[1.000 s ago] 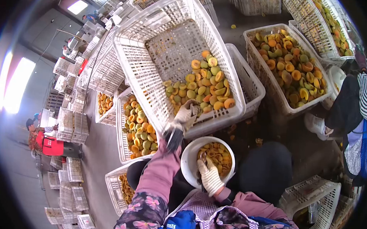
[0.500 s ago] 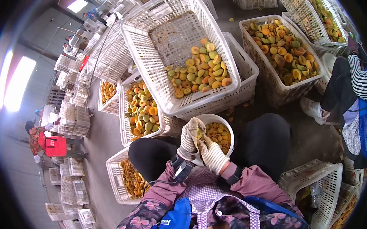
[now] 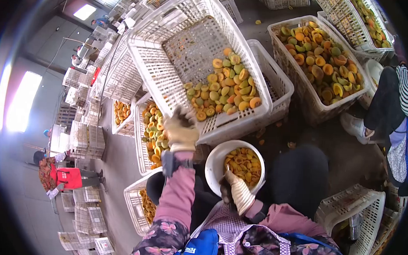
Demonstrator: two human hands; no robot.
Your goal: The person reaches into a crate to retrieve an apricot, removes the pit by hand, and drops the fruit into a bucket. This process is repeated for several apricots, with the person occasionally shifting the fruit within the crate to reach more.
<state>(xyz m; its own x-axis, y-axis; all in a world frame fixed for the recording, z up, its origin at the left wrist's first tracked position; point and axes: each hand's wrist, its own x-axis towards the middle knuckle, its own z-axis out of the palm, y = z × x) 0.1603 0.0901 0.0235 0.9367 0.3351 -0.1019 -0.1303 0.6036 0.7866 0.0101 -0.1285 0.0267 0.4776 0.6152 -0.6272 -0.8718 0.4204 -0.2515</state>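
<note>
My left hand (image 3: 181,130), in a soiled white work glove, is raised at the near left edge of the tilted white crate (image 3: 188,50). Its fingers are smeared by motion. Halved apricots (image 3: 223,85) lie heaped in that crate's near right part, right of this hand. My right hand (image 3: 238,191), in a striped knit glove, is closed at the near rim of a white bucket (image 3: 210,166) between my knees. A small light tip shows at its fingers, too small to name. Inside the bucket are orange fruit pieces (image 3: 244,165).
Crates of halved apricots stand at the left (image 3: 155,135) and right (image 3: 323,59). An open crate (image 3: 351,207) lies at lower right. A seated person's leg and shoe (image 3: 354,126) are at right. A person with a red bag (image 3: 67,178) stands left by stacked crates.
My hands were together over the bucket. The left one has moved up and left to the tilted crate; the right has dropped to the bucket's near rim. The view has shifted slightly.
</note>
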